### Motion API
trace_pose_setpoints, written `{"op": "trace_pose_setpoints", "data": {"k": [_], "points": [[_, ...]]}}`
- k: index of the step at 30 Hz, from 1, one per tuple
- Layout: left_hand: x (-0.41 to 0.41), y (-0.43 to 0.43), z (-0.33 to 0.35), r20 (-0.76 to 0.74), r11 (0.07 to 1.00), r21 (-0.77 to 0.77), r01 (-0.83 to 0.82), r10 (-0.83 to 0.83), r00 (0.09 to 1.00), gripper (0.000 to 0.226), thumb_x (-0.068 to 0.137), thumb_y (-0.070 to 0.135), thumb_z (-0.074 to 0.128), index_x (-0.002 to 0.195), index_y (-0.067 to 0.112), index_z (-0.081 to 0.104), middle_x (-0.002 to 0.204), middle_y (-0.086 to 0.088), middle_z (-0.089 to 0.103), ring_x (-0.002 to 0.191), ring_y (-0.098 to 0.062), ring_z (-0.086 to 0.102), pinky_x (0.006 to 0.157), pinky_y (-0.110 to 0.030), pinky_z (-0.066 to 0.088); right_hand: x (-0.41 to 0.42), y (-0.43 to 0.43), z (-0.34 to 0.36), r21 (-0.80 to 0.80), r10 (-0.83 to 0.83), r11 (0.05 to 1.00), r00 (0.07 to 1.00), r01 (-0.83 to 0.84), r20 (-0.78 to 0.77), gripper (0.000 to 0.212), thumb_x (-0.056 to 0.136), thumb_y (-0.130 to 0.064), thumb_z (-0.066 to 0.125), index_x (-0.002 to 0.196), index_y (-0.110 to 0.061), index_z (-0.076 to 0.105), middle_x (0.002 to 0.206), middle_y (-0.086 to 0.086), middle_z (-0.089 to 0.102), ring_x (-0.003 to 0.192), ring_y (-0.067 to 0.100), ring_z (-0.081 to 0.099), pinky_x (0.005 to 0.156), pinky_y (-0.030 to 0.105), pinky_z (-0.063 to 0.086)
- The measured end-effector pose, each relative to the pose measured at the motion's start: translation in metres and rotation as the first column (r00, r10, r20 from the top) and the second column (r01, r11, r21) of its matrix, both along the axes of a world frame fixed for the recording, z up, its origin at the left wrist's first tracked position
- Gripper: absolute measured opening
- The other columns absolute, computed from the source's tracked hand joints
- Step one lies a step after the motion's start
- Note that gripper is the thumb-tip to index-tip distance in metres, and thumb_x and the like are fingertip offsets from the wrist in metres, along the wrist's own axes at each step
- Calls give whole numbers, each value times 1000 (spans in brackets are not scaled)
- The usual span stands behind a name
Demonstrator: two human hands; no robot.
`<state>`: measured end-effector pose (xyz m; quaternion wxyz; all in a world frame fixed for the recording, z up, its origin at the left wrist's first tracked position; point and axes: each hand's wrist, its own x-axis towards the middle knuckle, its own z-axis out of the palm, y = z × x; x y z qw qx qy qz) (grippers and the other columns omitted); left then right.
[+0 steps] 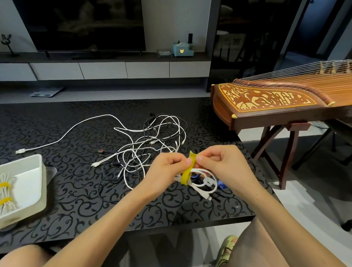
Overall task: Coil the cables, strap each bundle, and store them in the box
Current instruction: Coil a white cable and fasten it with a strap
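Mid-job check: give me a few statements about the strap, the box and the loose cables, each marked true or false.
1. Both hands, left hand and right hand, pinch a yellow strap looped round a coiled white cable. True.
2. The white box holds no cables yet. False: a strapped bundle with two yellow straps lies in it.
3. A tangle of loose cables lies on the table beyond the hands. True.
4. The box sits to the right of the hands. False: it is at the left, near the table's front edge.
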<state>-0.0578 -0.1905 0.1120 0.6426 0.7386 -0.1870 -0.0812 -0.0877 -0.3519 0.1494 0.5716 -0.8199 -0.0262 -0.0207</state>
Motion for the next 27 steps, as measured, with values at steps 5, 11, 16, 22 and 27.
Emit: {"op": "trace_pose_setpoints", "data": {"k": [5,11,16,22,27], "points": [[1,-1,-2,-17,1000,0,15,-15,1000,45,94,16,55,63,-15,45,54,-6,31,44,-7,29,45,-12,26,5,3,1,281,72,960,969,-3,-235,34,93,-28,57,74,-4,71,67,12,69,56,15,62,57,24,50],[2,1,-5,-21,999,31,18,-17,1000,44,93,15,58,63,-14,43,53,-2,30,44,-7,27,44,-14,24,15,2,-3,296,140,954,928,-34,-344,25,89,-14,62,66,-6,70,55,3,61,50,9,54,48,17,45],[1,4,-9,17,999,45,18,-19,1000,46,93,24,58,65,-10,44,52,-1,32,42,-6,28,42,-13,24,16,2,-5,-11,42,999,981,-45,-190,26,91,-15,60,70,-1,68,58,3,63,53,9,56,57,21,46],[-6,19,-10,238,989,148,27,-62,969,19,81,31,54,77,13,61,61,9,54,56,-2,44,54,-13,33,22,-6,-2,-206,-23,978,1000,19,-17,25,99,-16,44,80,-5,57,75,8,68,62,18,60,68,34,51],[-7,12,-8,352,817,576,-23,-223,909,25,94,19,50,74,6,57,65,4,51,65,-13,46,63,-26,35,27,8,2,-458,82,889,978,14,190,21,99,-19,40,85,-5,46,78,12,63,70,27,62,67,46,50]]}}
